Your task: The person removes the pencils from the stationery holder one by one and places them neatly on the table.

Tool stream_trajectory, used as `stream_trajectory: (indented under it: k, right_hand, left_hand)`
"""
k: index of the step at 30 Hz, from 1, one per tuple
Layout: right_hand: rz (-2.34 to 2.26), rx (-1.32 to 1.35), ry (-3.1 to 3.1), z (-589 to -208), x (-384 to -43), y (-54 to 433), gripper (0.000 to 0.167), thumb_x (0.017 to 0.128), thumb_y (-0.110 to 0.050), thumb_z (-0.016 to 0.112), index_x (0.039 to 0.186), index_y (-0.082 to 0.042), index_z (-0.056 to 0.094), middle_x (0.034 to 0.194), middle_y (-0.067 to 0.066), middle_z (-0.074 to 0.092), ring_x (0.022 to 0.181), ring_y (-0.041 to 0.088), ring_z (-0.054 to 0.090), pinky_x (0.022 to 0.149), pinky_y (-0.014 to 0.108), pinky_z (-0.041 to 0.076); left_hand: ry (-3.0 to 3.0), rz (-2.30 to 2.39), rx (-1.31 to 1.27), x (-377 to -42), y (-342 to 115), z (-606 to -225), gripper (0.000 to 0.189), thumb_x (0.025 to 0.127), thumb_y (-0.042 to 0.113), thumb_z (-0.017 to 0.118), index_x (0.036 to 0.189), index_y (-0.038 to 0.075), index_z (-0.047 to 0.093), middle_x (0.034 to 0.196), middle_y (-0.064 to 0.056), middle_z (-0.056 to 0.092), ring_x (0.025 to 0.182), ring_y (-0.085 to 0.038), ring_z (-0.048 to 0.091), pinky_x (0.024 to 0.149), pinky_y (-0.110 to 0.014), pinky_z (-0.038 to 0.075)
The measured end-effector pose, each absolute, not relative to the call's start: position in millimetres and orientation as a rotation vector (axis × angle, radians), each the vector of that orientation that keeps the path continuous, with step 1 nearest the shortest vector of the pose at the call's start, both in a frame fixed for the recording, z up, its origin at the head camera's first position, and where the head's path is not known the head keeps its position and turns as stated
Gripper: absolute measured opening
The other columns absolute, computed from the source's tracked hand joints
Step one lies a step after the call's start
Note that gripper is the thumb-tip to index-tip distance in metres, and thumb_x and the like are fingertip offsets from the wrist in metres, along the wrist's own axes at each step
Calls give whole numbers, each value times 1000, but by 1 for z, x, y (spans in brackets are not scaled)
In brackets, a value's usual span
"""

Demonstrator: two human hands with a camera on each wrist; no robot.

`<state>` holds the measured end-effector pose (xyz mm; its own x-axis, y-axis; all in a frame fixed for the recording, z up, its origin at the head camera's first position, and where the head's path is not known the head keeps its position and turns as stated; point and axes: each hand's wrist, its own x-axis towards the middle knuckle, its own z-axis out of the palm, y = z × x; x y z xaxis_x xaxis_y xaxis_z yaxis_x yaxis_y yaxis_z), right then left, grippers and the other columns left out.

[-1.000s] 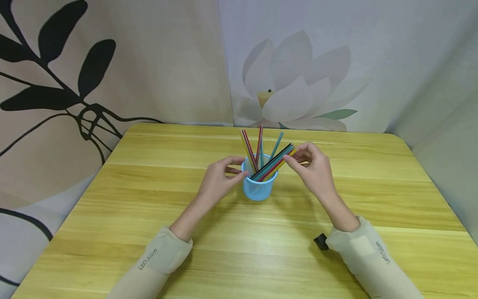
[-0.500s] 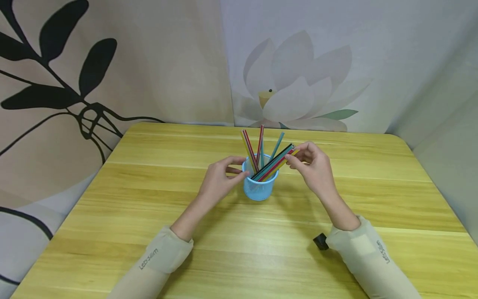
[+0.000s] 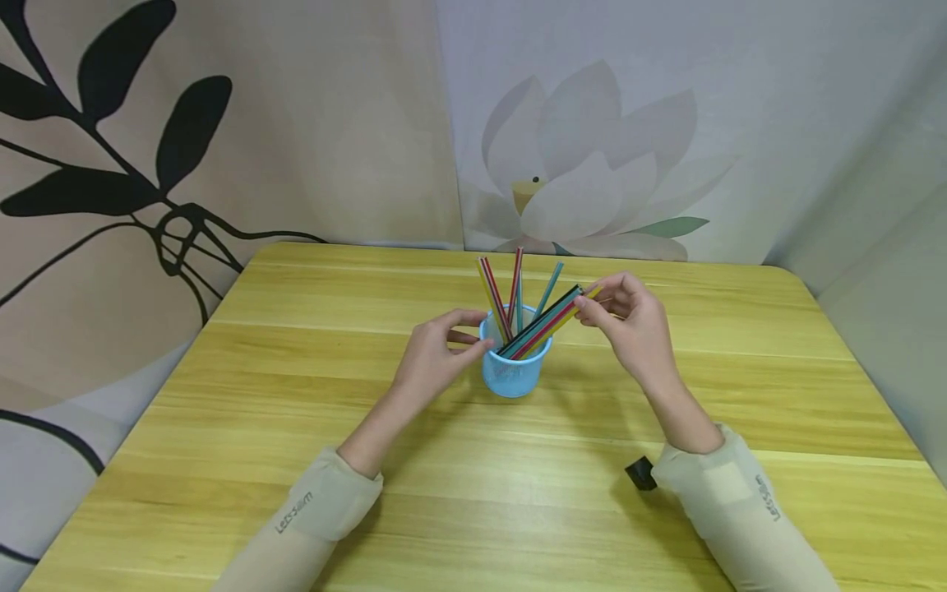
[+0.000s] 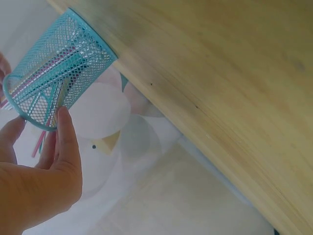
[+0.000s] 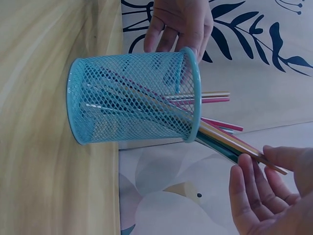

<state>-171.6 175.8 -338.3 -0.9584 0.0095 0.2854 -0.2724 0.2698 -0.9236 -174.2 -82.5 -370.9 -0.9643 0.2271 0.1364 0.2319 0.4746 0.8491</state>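
A light-blue mesh pen cup (image 3: 511, 380) stands upright on the table, holding several thin coloured sticks. My left hand (image 3: 438, 352) holds the cup's rim on its left side, thumb in front and fingers behind. At the right, my right hand (image 3: 635, 330) pinches the upper end of a yellow stick (image 5: 277, 169) between thumb and fingers. That stick leans out of the cup alongside a slanted bundle of black, teal and red sticks (image 3: 538, 327), and its end reaches past theirs. Other red, yellow and teal sticks (image 3: 515, 284) lean at the back of the cup.
The wooden table (image 3: 473, 493) reaches back to a printed curtain (image 3: 355, 123) with leaf and flower patterns. A small black block (image 3: 640, 474) sits at the right sleeve's cuff.
My right hand has shifted a little to the right, and the yellow stick has slid up and outward past the bundle. My left hand and the cup stay nearly still.
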Motion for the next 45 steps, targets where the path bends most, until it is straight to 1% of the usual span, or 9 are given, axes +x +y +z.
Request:
stream_trajectory:
  k: [4,9,14,19,23,35,45]
  right_hand:
    - [1749,251,-2275,-336,-173,179,20,93,-9,69,104,3,57,85,-10,69,73,4,69,73,21,62]
    - [1766,271,-2223,-331,-174,182,13,94,-8,68,101,-4,58,85,-11,70,72,4,70,72,19,62]
    - [1803,281,-2171,-326,-175,184,12,93,-7,69,98,-9,58,85,-11,70,71,5,69,72,19,62]
    - [1818,292,-2136,-322,-176,186,12,93,-7,69,97,-10,58,83,-13,70,70,4,69,71,18,61]
    - [1859,303,-2089,-318,-177,187,13,92,-2,68,97,-11,58,83,-13,70,69,4,69,70,17,61]
    - [1908,337,-1975,-306,-181,194,11,92,-4,69,95,-11,61,80,-4,71,67,7,69,68,18,61]
    - [1941,328,-1879,-295,-183,202,12,91,-2,70,94,-11,62,79,-2,72,65,8,70,66,19,62]
  left_hand:
    - [-2693,-1552,-421,-174,-83,-371,40,92,21,74,128,6,65,124,-10,70,99,-27,75,80,-32,64]
    - [-2694,-1554,-416,-174,-82,-371,40,92,22,73,128,6,65,124,-10,70,99,-27,75,80,-32,64]
    - [-2691,-1555,-419,-174,-83,-371,40,91,22,74,127,7,65,124,-10,70,99,-26,75,80,-32,64]
    - [-2690,-1553,-423,-174,-83,-371,40,91,23,74,127,8,66,123,-9,71,98,-26,75,79,-32,64]
    - [-2693,-1548,-423,-174,-83,-371,40,91,24,74,127,8,66,124,-9,71,98,-26,75,79,-32,64]
    - [-2696,-1546,-420,-173,-83,-369,41,92,24,74,128,8,65,125,-10,70,100,-27,75,80,-33,64]
    - [-2705,-1538,-412,-173,-82,-369,41,92,24,74,128,8,65,125,-10,70,100,-27,74,80,-33,64]
